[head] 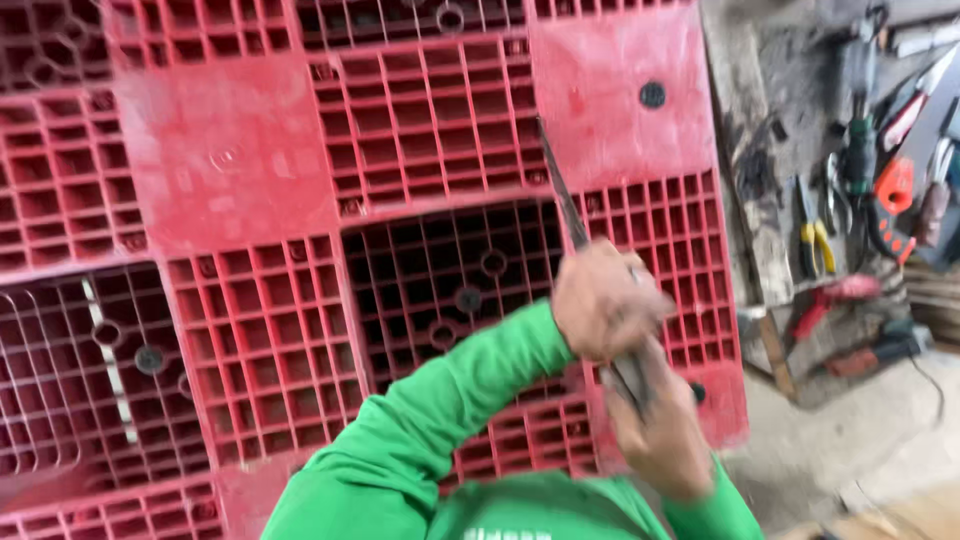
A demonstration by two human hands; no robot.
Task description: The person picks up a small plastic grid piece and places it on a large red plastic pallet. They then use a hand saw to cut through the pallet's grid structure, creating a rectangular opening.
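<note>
Two hands on one long metal tool, over a red plastic pallet

Both hands are closed around the same thing: a slim, dark metal tool (575, 225) whose thin end points up and away across the pallet. The left hand (603, 300), at the end of a green sleeve (440, 400), is wrapped in a fist round the upper part of the shaft. The right hand (655, 430) grips the lower end just beneath it, fingers curled tight; the two hands touch or nearly touch. Motion blur hides the exact shape of the handle, so whether it is a blade, a file or a long pair of pliers cannot be told.

By its look the tool is stiff and fairly light, narrow enough to twist in a loose grasp, so the doubled grip low on the shaft seems the sound place to take it, well clear of the thin tip.

Beneath it lies the red pallet (230, 160), a hard moulded grid of open cells with smooth solid panels between; it looks rigid, scuffed and dusty.

To the right is a rough concrete floor (860, 410), where hand tools lie scattered: yellow-handled pliers (815, 240), an orange-handled tool (892, 195) and a red-handled one (835, 295) near a wooden strip (775, 360)
</note>
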